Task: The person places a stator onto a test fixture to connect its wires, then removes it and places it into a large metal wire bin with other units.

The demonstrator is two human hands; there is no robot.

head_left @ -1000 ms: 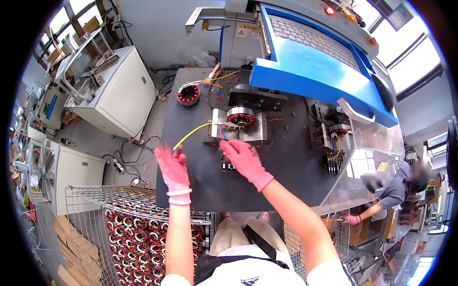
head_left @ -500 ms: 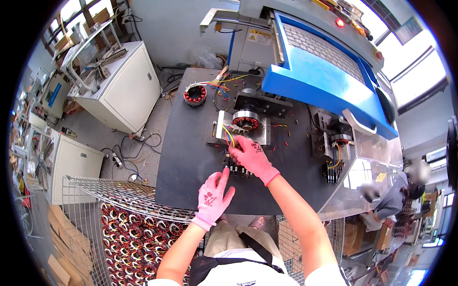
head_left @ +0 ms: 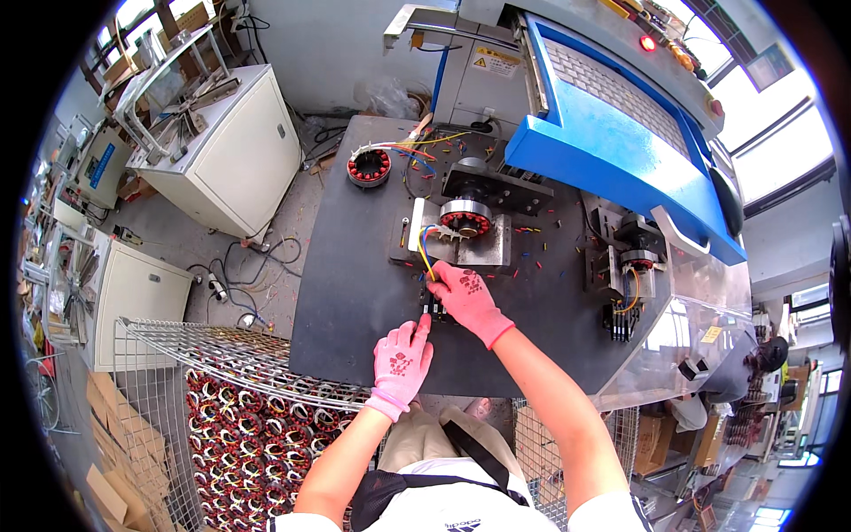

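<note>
My right hand (head_left: 467,300), in a pink glove, pinches the loose ends of several coloured wires (head_left: 425,253), yellow, blue and red. These lead up to a motor stator (head_left: 465,219) with red windings, seated on a metal fixture (head_left: 483,254). Just below, a row of black wire clips (head_left: 440,309) lies on the dark table, partly hidden behind my right hand. My left hand (head_left: 401,365), also gloved in pink, has its fingers drawn together, with the index fingertip pressed at the clip on the row's left end.
A loose stator (head_left: 369,167) sits at the table's far left. To the right stand a second fixture (head_left: 638,257) with a stator and a blue machine guard (head_left: 612,168). Wire baskets (head_left: 239,359), the left one full of stators, flank my legs. Wire scraps litter the table (head_left: 346,293).
My left hand has moved up to the clips, and its spread thumb and index finger have come together. My right hand stays on the wires, lowering them slightly toward the clips. The view has shifted slightly.
</note>
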